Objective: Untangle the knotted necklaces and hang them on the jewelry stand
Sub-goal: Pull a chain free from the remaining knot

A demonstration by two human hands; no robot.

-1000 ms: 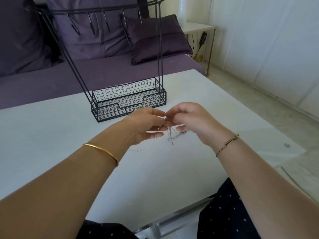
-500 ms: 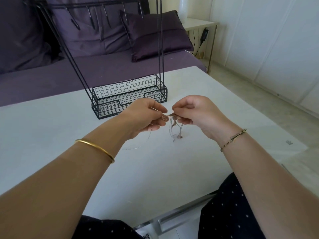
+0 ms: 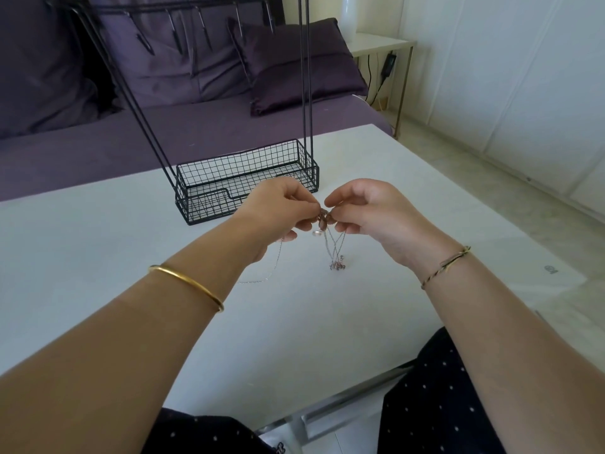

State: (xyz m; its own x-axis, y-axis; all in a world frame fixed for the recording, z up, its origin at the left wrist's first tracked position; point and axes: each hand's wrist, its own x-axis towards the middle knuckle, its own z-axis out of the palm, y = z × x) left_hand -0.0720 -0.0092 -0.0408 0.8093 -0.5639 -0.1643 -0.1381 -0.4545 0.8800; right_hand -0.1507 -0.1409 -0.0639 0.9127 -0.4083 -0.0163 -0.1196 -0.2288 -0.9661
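Note:
Thin knotted necklaces [image 3: 334,249] hang in a tangle between my two hands, just above the white table [image 3: 98,257]. My left hand [image 3: 278,214] pinches the knot from the left, and one silver chain [image 3: 262,279] trails from it onto the table. My right hand [image 3: 363,208] pinches the same knot from the right. Small pendants dangle at the tangle's low end, near the tabletop. The black wire jewelry stand [image 3: 248,188] rises right behind my hands, its basket base on the table and its hook bar high at the top of the view.
A purple sofa [image 3: 163,126] with cushions runs behind the table. A small side table [image 3: 383,47] with a cable stands at the back right. The table's right edge drops to a pale floor [image 3: 491,178].
Both hands have risen off the table with the tangle, so the chains now hang below my fingers instead of lying on the surface. The stand has not moved.

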